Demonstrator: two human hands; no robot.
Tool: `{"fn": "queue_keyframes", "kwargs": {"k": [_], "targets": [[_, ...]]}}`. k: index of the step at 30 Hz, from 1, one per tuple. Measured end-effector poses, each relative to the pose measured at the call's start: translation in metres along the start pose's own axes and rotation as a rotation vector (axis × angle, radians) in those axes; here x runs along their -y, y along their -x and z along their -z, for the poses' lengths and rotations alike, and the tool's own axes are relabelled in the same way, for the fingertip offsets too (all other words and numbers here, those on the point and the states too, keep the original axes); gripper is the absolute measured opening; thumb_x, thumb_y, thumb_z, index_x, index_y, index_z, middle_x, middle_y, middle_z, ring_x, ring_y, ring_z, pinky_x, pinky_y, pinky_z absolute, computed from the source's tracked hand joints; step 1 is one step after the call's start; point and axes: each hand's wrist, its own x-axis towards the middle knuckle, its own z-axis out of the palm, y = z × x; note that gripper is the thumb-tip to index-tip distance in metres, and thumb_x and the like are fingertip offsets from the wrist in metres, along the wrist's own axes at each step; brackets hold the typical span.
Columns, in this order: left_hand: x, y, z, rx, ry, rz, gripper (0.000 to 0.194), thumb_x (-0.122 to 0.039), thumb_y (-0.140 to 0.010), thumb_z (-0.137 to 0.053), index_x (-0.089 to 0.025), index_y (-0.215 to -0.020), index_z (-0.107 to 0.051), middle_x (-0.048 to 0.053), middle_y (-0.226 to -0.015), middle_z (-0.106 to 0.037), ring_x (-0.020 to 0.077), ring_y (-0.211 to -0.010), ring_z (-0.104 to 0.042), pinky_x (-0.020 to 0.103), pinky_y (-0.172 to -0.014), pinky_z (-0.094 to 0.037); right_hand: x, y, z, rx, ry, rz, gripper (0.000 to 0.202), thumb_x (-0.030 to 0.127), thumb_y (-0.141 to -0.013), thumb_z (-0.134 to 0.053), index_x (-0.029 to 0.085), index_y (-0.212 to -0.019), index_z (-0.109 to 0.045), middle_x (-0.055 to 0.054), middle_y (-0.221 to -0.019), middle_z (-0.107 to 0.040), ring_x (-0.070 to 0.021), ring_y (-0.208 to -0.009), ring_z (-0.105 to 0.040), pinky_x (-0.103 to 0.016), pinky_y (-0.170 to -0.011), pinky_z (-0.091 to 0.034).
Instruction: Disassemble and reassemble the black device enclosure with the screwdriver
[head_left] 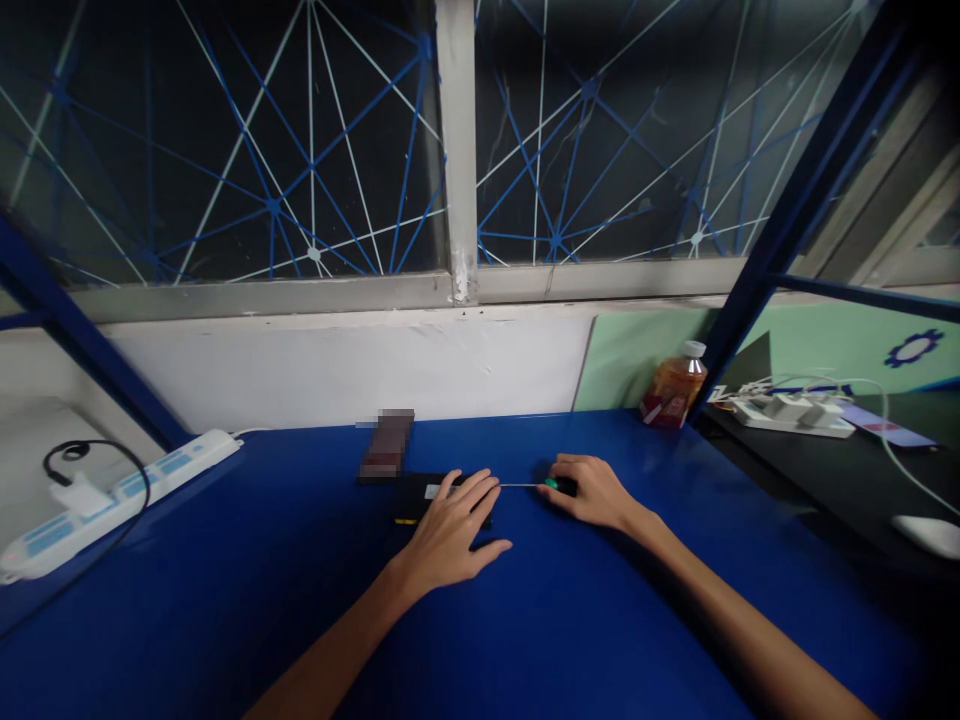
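A flat black object (409, 500) with a small pale label and a yellow mark lies on the blue table (525, 640). My left hand (454, 525) rests on its right part, fingers stretched out and thumb spread, hiding much of it. In my right hand (596, 490) is a screwdriver (551, 484) with a green and black handle, gripped by closed fingers. Its thin metal shaft runs level to the left and ends at my left fingertips. Whether the tip touches the black object I cannot tell.
Behind the black object lies a dark reddish, partly blurred flat item (388, 445). A white power strip (127, 495) with a black cable is at the left. A drink bottle (675, 388) stands at the back right. Further right, a black desk holds another power strip (795, 412) and a white mouse (930, 535).
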Motion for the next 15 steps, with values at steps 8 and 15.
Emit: {"fn": "queue_keyframes", "kwargs": {"k": [8,15], "targets": [[0.000,-0.001,0.002,0.021,0.018,-0.027,0.060,-0.047,-0.088,-0.051,-0.026,-0.142,-0.031,0.008,-0.149,-0.029,0.0298,-0.137,-0.024,0.056,-0.107,-0.025,-0.012,0.000,0.012,-0.055,-0.006,-0.049,0.034,0.046,-0.086,-0.049,0.019,-0.073,-0.065,-0.004,-0.075,-0.064,-0.0147,-0.063,-0.055,-0.025,-0.057,-0.030],[0.011,0.003,-0.001,-0.001,-0.033,0.067,0.062,-0.051,-0.087,-0.051,-0.024,-0.140,-0.034,0.011,-0.138,-0.046,0.0304,-0.127,-0.040,0.056,-0.104,-0.028,-0.008,0.001,0.011,0.066,-0.089,-0.053,0.034,0.044,-0.085,-0.050,0.018,-0.067,-0.064,-0.001,-0.059,-0.058,-0.0113,-0.052,-0.045,-0.025,-0.053,-0.026]]}}
